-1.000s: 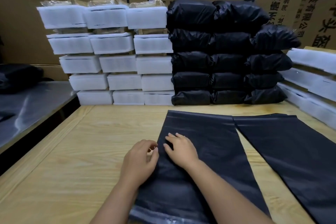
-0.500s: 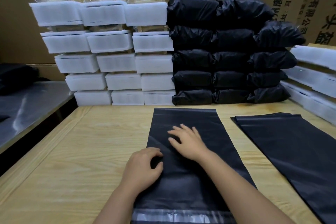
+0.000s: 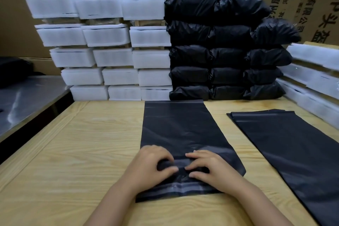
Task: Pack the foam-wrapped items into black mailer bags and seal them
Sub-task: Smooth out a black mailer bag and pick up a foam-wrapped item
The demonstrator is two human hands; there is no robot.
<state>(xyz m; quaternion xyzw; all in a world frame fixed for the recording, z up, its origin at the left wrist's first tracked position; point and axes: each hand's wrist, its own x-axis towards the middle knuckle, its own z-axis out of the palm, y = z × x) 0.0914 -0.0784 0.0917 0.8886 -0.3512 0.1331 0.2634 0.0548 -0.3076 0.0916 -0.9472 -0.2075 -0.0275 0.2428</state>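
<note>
Head view. One empty black mailer bag (image 3: 180, 130) lies flat and lengthwise on the wooden table (image 3: 73, 152), its grey sealing strip at the near end. The left hand (image 3: 152, 168) and the right hand (image 3: 211, 169) rest side by side just above that strip, fingers curled, each pinching a fold of the bag's film. Behind the bag stand the foam-wrapped items (image 3: 110, 42), stacked in white rows, and beside them, to the right, the packed black bags (image 3: 220, 51). A pile of spare flat bags (image 3: 293, 152) lies to the right, apart from the bag in hand.
</note>
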